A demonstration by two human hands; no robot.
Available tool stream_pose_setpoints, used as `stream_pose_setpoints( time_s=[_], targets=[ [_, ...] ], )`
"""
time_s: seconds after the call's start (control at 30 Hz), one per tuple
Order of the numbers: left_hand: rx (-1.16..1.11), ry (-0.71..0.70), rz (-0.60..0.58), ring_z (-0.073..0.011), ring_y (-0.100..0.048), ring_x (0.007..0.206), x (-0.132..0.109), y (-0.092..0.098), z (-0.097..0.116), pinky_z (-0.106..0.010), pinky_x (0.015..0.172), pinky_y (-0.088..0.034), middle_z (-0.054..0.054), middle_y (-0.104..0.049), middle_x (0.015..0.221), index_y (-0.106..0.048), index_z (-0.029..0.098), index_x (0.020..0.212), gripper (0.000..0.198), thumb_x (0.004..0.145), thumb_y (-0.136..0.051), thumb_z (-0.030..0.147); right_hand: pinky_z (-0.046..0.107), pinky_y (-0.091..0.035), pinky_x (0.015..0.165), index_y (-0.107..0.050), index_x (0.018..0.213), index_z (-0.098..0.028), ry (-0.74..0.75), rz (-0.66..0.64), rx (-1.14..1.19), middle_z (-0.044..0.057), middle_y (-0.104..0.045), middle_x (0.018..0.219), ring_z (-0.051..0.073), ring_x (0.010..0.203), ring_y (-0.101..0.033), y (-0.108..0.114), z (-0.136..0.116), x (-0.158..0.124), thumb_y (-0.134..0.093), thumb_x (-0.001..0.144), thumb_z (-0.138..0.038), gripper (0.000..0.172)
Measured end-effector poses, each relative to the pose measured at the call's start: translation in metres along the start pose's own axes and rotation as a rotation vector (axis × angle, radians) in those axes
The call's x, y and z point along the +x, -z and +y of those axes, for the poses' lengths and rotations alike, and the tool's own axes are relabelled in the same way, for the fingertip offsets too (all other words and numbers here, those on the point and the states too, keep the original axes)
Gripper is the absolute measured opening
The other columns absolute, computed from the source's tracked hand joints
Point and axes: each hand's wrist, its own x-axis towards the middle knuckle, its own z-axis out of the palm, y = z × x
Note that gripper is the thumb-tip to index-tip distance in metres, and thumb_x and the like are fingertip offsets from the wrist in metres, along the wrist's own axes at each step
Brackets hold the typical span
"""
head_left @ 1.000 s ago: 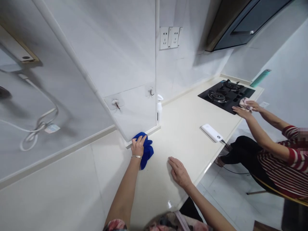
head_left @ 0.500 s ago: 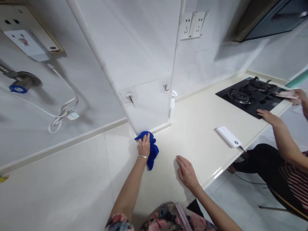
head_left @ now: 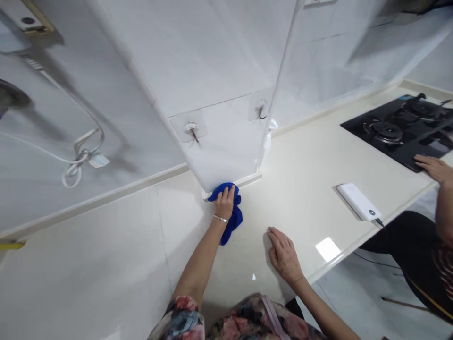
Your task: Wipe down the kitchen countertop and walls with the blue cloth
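At the far left a looped white cable [head_left: 79,156] with a paper tag [head_left: 99,161] lies against the wall [head_left: 42,189], and on the boxed column [head_left: 219,56] beside it we see two adhesive hooks [head_left: 191,128] well above the pale stone counter [head_left: 106,264]. Our attention goes first to the left hand [head_left: 224,203], a bracelet [head_left: 220,218] on its wrist, which closes narrowly over a bunched blue cloth [head_left: 234,218]. The cloth lies on the counter, pressed into the corner at the foot of the column, with its tail trailing out past the hand. It looks light, soft and limp, so we judge that it will fold and drag easily, and that the bunched middle under the palm is the best place to hold it. Just to the right, the right hand [head_left: 285,255] lies flat and empty on the counter, its fingers slightly spread. Farther right are a white power bank [head_left: 358,201] and a black gas hob [head_left: 399,127], where a seated co-worker's hand [head_left: 433,169] rests at the near edge, flat and holding nothing we can see.
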Motion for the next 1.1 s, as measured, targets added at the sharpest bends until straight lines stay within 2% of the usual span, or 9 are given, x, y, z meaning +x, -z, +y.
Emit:
stream_pose_setpoints(
  time_s=[0.13,0.37,0.57,0.67,0.8,0.97,1.1],
  targets=[
    [0.063,-0.083,-0.050,-0.0255,-0.065,0.108,0.001,-0.008,0.006,-0.037,0.099,-0.055,-0.010,-0.068,0.140,-0.065,0.031,0.143,0.052,0.103,-0.034,0.021,0.050,-0.046,0.111,-0.047,0.148,-0.020,-0.001,-0.007,-0.017,0.012,-0.053,0.152,0.028,0.140,-0.050,-0.003,0.003,-0.005,-0.045,0.092,-0.013,0.056],
    [0.163,-0.222,-0.192,-0.0253,-0.063,0.110,0.031,-0.026,0.047,-0.032,0.078,-0.057,-0.010,-0.063,0.146,-0.054,0.033,0.153,0.057,0.104,-0.027,0.020,0.050,-0.047,0.110,-0.046,0.149,-0.020,0.003,-0.017,-0.027,0.013,-0.053,0.152,0.028,0.140,-0.050,-0.003,0.002,-0.004,-0.044,0.093,-0.013,0.056],
    [0.203,-0.270,-0.259,-0.0237,-0.060,0.109,0.055,-0.034,0.082,-0.030,0.079,-0.053,-0.014,-0.063,0.139,-0.056,0.031,0.149,0.055,0.103,-0.030,0.016,0.049,-0.049,0.110,-0.046,0.149,-0.021,0.010,0.018,-0.032,0.013,-0.055,0.150,0.026,0.139,-0.051,-0.003,0.002,0.001,-0.044,0.091,-0.009,0.059],
    [0.198,-0.257,-0.244,-0.0239,-0.059,0.108,0.054,-0.029,0.085,-0.030,0.081,-0.052,-0.014,-0.064,0.136,-0.058,0.033,0.146,0.052,0.103,-0.032,0.018,0.048,-0.050,0.109,-0.048,0.148,-0.022,0.029,0.053,-0.019,0.012,-0.057,0.148,0.025,0.137,-0.053,-0.004,0.005,0.000,-0.045,0.090,-0.009,0.059],
    [0.171,-0.242,-0.200,-0.0243,-0.058,0.109,0.038,-0.012,0.061,-0.031,0.082,-0.052,-0.012,-0.064,0.139,-0.060,0.037,0.144,0.052,0.104,-0.032,0.018,0.049,-0.052,0.107,-0.050,0.147,-0.023,0.048,0.097,-0.008,0.011,-0.059,0.146,0.025,0.134,-0.056,-0.006,0.009,-0.001,-0.045,0.093,-0.011,0.056],
    [-0.023,-0.153,-0.063,-0.0255,-0.059,0.109,0.011,0.014,0.009,-0.033,0.084,-0.053,-0.008,-0.068,0.135,-0.069,0.045,0.133,0.054,0.099,-0.043,0.013,0.052,-0.052,0.110,-0.048,0.151,-0.024,0.069,0.107,0.000,0.012,-0.058,0.147,0.025,0.136,-0.055,-0.009,0.011,-0.003,-0.043,0.096,-0.012,0.057],
    [-0.107,-0.083,-0.035,-0.0272,-0.058,0.112,-0.010,0.036,-0.031,-0.037,0.087,-0.056,-0.007,-0.069,0.135,-0.072,0.045,0.129,0.055,0.097,-0.043,0.011,0.053,-0.053,0.110,-0.046,0.154,-0.025,0.102,0.136,-0.007,0.012,-0.057,0.148,0.025,0.136,-0.055,-0.012,0.015,-0.006,-0.042,0.097,-0.013,0.058]
  ],
)
